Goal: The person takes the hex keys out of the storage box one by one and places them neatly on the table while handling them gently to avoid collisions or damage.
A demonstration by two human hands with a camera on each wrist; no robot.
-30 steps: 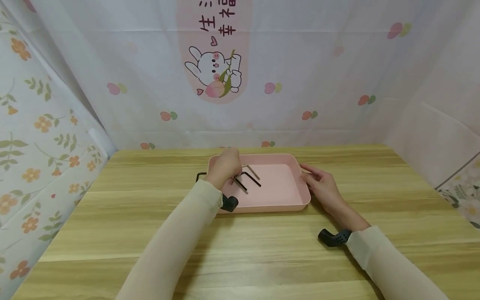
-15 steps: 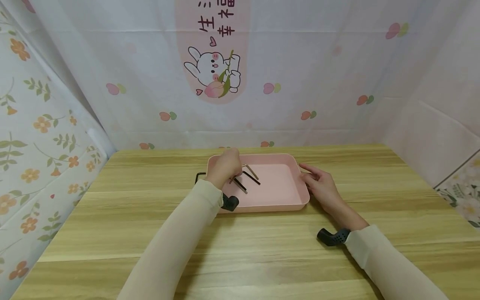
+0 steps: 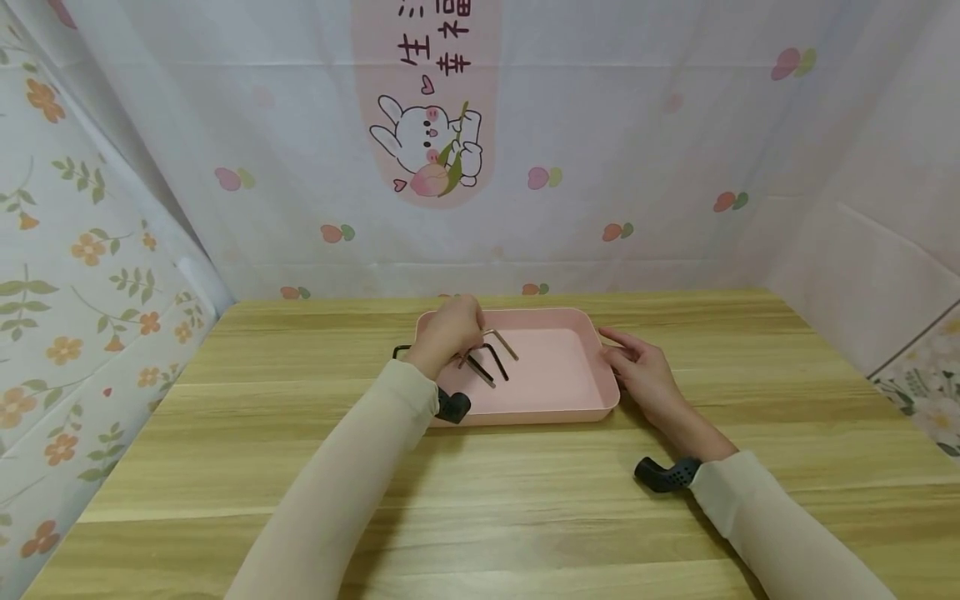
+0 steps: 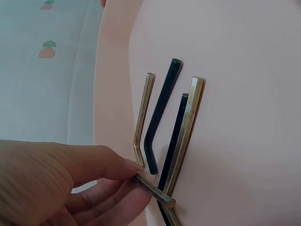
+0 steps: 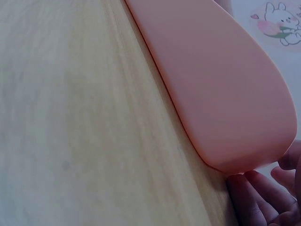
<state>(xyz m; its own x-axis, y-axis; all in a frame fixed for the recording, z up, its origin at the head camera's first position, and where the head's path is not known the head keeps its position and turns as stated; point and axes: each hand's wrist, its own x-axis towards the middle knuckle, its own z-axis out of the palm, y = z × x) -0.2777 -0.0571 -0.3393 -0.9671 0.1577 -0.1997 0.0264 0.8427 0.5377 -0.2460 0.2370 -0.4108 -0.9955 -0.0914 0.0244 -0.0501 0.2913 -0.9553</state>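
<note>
My left hand (image 3: 452, 332) is over the left part of a pink tray (image 3: 558, 367). In the left wrist view, its thumb and fingers pinch a brass-coloured hex key (image 4: 154, 190). Beneath it on the tray floor lie a small brass hex key (image 4: 144, 108), a bent black hex key (image 4: 161, 108) and a longer brass key (image 4: 186, 136) alongside a black one (image 4: 175, 143). Their lower ends are partly hidden by the pinched key. My right hand (image 3: 651, 379) holds the tray's right side, thumb at the rim and fingertips against the outer wall.
A black bent rod (image 3: 395, 352) shows just beyond the tray's left edge, partly hidden by the left arm. The tray stands on a wood-grain table (image 3: 525, 500). A printed cloth (image 3: 660, 150) hangs behind the table.
The black hex key in the tray has swung, its near end shifting left. My left wrist has moved slightly left. The right hand stays at the tray's side.
</note>
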